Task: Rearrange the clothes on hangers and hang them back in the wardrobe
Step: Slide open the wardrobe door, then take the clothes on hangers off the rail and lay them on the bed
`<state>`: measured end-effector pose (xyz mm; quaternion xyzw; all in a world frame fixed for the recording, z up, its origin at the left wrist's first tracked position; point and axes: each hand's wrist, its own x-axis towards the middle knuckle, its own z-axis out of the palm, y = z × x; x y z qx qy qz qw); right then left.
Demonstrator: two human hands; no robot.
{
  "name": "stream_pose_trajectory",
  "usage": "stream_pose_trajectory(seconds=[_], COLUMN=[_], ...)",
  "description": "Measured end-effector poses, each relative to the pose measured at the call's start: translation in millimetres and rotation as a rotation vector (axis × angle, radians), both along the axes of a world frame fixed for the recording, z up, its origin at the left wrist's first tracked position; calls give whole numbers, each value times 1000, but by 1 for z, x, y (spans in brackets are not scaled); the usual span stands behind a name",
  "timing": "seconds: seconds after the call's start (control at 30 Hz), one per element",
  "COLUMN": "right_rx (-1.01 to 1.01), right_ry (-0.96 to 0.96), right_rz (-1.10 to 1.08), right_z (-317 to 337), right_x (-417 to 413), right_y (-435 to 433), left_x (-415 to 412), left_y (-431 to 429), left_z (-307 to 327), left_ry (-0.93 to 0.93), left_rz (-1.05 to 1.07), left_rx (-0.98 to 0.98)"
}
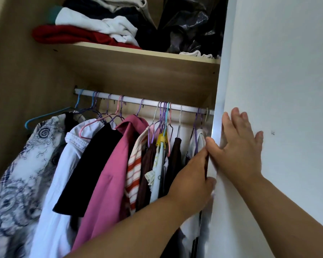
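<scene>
You get soft, even daylight, brightest on the white door [287,71] at three o'clock, dimmer under the shelf [138,53]. Edges bow from the wide lens, and the folded clothes [93,28] at twelve o'clock look slightly soft.

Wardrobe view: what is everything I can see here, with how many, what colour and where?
rail: one, white, under the shelf
hangers: many, mostly purple, on the rail
pink shirt: one, mid-rail
black top: one, left of pink shirt
striped top: one, red-white, right of pink shirt
shelf: one, wooden, holding folded clothes
door: one, white, right side
left hand: at the door's edge
right hand: flat on the door
</scene>
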<state>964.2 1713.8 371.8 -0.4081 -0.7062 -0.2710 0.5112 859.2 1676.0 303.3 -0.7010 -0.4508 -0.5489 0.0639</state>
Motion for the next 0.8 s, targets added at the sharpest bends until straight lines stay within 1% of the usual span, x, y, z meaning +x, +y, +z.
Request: stream_pose_trajectory(seconds=[0.1,0.17,0.23,0.3,0.37,0.47,0.57,0.63,0.8], right_rx=[-43,-36,36,172,293,416,376,332,125], right_ry=[23,50,-5,-118,-204,-205,-170,-135,-157], right_rz=[3,-1,17,69,107,176,264,310,416], right_z=[-2,-7,-22,-41,-55,-58,-57,-57,-56], right_x=[-1,-8,-31,-63,-96,-153,-212,-254,-356], right_y=[-5,-11,-24,-39,-54,-79,-106,-122,-151], left_x=[-33,-66,-105,-145,-179,-230,-284,-324,-427], left_y=[-18,-34,-51,-71,-95,-137,-173,-196,-232], left_z=[-8,-16,-24,-28,-29,-23,-16,-10,6], left_ry=[196,232,214,229,286,359,453,485,424], left_rz=[91,165,232,290,398,476,532,573,747], left_rx=[-101,-135,-136,-87,4,145,191,207,305])
